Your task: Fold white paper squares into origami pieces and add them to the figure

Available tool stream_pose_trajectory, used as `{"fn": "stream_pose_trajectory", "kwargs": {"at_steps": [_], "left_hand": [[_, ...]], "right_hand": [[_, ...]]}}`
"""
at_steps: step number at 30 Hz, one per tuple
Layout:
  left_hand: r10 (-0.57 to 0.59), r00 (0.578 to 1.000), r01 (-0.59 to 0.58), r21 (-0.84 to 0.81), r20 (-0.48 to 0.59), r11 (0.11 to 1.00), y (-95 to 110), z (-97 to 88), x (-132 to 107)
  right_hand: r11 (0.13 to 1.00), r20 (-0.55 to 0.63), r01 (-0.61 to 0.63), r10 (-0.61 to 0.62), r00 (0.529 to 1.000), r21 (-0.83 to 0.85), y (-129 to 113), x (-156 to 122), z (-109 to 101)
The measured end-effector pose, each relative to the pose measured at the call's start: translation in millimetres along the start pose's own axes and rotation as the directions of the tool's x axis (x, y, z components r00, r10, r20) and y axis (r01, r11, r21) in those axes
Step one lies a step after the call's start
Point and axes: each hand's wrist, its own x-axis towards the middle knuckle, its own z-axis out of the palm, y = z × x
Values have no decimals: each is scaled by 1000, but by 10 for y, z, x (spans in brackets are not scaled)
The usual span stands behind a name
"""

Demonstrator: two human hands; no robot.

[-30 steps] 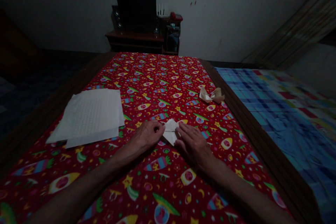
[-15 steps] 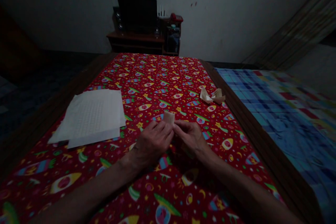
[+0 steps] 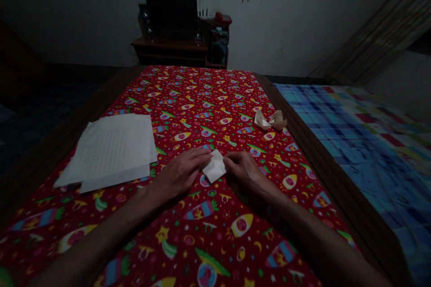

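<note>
Left grip (image 3: 182, 172) lying flat, fingers together, right grip (image 3: 245, 172) slightly curled, pinch unclear, folded white paper (image 3: 214, 167) between them, touching both, long axis slanting away leftward, on red rocket-print cloth (image 3: 188, 237), written sheets (image 3: 111, 152) left of left grip, crumpled paper (image 3: 269, 120) beyond right grip

Folded white paper (image 3: 214, 167), matt; printed cloth (image 3: 208, 98); wood edging (image 3: 332, 179).

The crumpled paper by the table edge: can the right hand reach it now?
Probably yes: the right hand lies near the crumpled paper, and only patterned red cloth lies between them.
</note>
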Motion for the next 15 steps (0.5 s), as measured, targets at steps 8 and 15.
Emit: {"fn": "stream_pose_trajectory", "kwargs": {"at_steps": [8,15], "left_hand": [[34,994,-29,-52,106,998,-65,27,-71],[63,994,-59,-46,84,997,-13,55,-69]], "right_hand": [[949,1,91,-95,995,-301,-45,7,-63],[697,-63,228,-365,929,-679,67,-78,36]]}}
